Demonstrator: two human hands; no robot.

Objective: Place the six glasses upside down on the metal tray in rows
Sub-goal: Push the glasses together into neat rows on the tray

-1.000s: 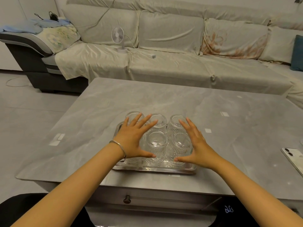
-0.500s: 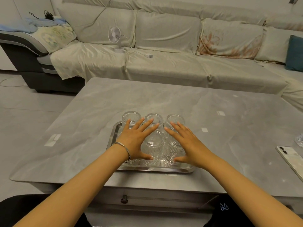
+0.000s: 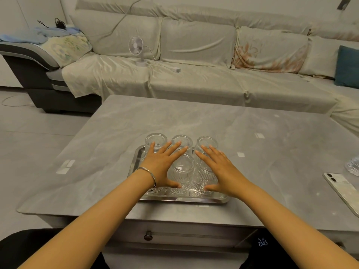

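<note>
Several clear ribbed glasses stand upside down in two rows on the metal tray [image 3: 180,199] near the table's front edge. The back row shows a left glass [image 3: 156,139], a middle glass [image 3: 181,140] and a right glass [image 3: 207,141]. A front middle glass [image 3: 181,169] sits between my hands. My left hand [image 3: 162,165] lies flat with fingers spread over the front left glass, which it mostly hides. My right hand [image 3: 218,170] lies flat with fingers spread over the front right glass [image 3: 202,186]. Neither hand grips anything.
The grey marble table [image 3: 194,121] carries a white phone [image 3: 342,188] at the right and a glass object [image 3: 353,167] at the right edge. Small white tape marks [image 3: 65,166] dot the top. A covered sofa [image 3: 194,80] with a small fan [image 3: 137,45] stands behind.
Both hands have drawn slightly closer together over the front glasses, staying flat and open. The glasses and tray have not moved; the view has shifted a little.
</note>
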